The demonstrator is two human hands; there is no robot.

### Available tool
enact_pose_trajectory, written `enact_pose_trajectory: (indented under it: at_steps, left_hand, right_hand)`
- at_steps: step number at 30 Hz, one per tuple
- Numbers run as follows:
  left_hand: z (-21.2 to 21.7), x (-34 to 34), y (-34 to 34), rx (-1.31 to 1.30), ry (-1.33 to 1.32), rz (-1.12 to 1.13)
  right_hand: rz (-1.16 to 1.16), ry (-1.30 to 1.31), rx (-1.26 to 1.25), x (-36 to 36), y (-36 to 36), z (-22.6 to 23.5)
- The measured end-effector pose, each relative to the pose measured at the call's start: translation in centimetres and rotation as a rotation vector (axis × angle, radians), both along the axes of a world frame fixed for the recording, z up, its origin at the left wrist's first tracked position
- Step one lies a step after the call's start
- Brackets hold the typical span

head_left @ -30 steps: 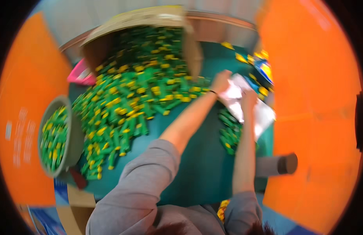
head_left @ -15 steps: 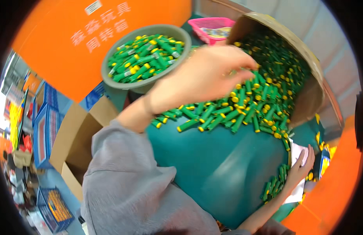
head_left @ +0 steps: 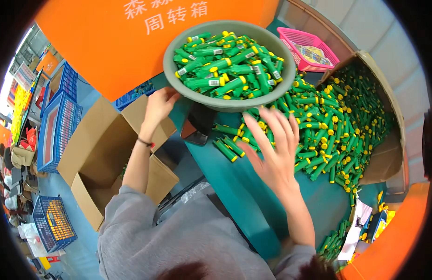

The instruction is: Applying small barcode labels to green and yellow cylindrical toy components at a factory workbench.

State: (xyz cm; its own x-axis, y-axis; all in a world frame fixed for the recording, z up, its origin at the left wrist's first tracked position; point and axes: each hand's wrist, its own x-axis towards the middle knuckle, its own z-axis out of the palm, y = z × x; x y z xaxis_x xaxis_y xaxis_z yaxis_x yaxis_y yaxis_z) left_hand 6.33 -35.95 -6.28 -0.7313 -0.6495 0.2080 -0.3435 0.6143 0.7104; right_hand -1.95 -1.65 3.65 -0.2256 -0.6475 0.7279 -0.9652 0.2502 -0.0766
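Observation:
A grey-green round basin (head_left: pixel 211 100) full of green tubes with yellow caps stands at the near left end of the teal table (head_left: pixel 244 196). My left hand (head_left: pixel 159 103) touches the basin's left rim with the fingers curled against it. My right hand (head_left: pixel 273 149) hovers open, fingers spread, just below the basin's right side, over loose green tubes (head_left: pixel 318 126) heaped on the table. Nothing lies in either hand that I can see.
A tipped cardboard box (head_left: pixel 388 140) spills tubes at the right. A pink basket (head_left: pixel 314 46) stands behind. An open empty cardboard box (head_left: pixel 108 158) sits on the floor at the left, with blue crates (head_left: pixel 57 121) beyond. An orange wall panel (head_left: pixel 132 42) rises behind the basin.
My view has swung left from the right end of the table. My left hand has moved to the basin's rim, and my right hand has come from the white paper to the basin's right side.

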Motion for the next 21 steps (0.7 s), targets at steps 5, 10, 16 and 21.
enact_pose_trajectory:
  at_steps: [5,10,16,21]
  left_hand:
    - [-3.4,-4.3,-0.4,-0.189,0.039,0.041]
    - [-3.0,-6.7,0.7,-0.374,0.033,-0.072]
    - [-1.5,-10.6,0.7,-0.173,-0.379,0.07]
    - [-1.5,-11.8,-1.3,0.018,-0.312,0.021]
  right_hand:
    - [-0.058,-0.026,0.032,-3.4,-9.2,-1.8]
    - [-0.111,0.02,-0.019,-4.5,-10.1,-2.8]
    - [-0.165,0.018,0.004,-7.4,-9.2,-2.4]
    - [-0.165,0.005,-0.01,-8.5,-8.9,-2.2]
